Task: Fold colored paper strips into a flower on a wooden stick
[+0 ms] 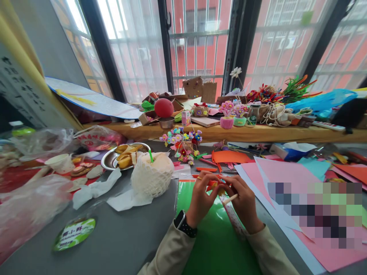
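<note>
The left hand (202, 198) and the right hand (243, 202) are meeting above the far part of the green sheet (220, 248). The left thumb and pointer finger are bending close together and pinching a small orange-red paper piece (211, 185). The right fingers are curling in from the other side, nearly touching the left ones, and they are pinching the same piece. It is looking bright and bent, but the fingers are hiding most of it, so I can't tell its whole shape. A short pale stick (231, 199) is poking out by the right fingers, over the green sheet. A white strip with little spots (233, 217) is slanting under the right hand, on the right part of the green sheet.

A coconut in a white net (151, 177) is sitting to the left of the green sheet, with a green straw (150, 156) standing up in it. Big pink paper (332, 256) is lying to the right of the green sheet. Fuzzy little flowers (182, 141) are bunching up behind the green sheet, and orange paper (231, 156) is lying behind it too.
</note>
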Available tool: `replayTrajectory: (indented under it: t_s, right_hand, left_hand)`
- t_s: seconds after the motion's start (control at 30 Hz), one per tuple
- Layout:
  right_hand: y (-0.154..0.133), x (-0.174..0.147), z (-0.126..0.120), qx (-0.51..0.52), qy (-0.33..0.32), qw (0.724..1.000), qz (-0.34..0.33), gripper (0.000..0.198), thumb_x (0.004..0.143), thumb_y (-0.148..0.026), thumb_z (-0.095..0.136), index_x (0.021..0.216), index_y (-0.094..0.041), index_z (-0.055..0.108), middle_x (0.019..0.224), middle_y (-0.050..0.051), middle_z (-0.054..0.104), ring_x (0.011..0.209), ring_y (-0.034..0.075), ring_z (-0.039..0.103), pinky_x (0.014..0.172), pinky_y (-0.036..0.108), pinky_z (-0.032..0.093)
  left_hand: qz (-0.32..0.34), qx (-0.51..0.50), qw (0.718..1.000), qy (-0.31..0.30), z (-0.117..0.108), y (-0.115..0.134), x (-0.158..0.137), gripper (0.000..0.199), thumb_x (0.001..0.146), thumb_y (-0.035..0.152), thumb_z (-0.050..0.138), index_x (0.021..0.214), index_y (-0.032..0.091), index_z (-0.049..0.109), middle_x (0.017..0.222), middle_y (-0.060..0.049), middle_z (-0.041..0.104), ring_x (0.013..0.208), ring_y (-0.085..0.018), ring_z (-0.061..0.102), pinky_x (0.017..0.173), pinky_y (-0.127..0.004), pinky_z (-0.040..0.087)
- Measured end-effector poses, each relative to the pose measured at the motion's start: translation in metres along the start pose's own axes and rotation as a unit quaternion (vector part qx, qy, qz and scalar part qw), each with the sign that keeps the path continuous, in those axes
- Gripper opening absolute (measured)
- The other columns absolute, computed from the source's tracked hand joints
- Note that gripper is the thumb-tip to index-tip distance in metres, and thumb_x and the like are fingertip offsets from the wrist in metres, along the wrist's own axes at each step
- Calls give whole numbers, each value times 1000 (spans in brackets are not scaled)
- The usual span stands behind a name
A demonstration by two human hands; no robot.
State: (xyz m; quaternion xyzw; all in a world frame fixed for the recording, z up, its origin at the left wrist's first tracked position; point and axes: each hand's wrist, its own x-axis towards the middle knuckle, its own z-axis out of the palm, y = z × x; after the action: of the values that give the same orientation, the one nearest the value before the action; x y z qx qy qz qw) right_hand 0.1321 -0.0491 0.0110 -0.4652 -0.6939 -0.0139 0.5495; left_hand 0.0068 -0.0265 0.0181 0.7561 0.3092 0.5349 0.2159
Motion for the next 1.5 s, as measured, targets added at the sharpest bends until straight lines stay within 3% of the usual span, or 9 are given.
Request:
replayTrajectory:
  t_s: [0.53,0.87,1.13,1.5]
  right_hand:
    - [1,-1,0,-3,-8,1000,5,18,78,-24,50,94,-20,57,75,3,55,66,13,54,56,24,44]
    - [1,-1,1,-18,-12,1000,1,17,78,-25,49,92,-20,58,75,3,56,66,13,55,56,23,45]
    - [0,0,1,-23,-20,1000,0,21,78,-27,49,96,-21,57,80,4,58,71,14,55,59,25,45]
    - [2,0,-1,-30,-15,999,10,16,78,-28,49,85,-18,59,72,3,55,60,13,51,54,23,41]
  left_hand:
    - [-10,13,1000,2,0,-2,-1,8,74,14,50,80,18,47,82,-2,50,81,-13,49,70,-27,43]
    - [-18,24,999,-44,-4,-2,2,7,74,14,49,79,18,51,85,-4,51,84,-15,50,71,-27,43]
    - [-9,27,999,-28,-8,0,5,6,72,13,51,73,17,54,77,-3,54,79,-15,51,69,-26,43]
    - [-17,30,999,-26,-10,1,6,6,69,10,54,68,17,54,71,-1,58,73,-14,53,69,-27,41]
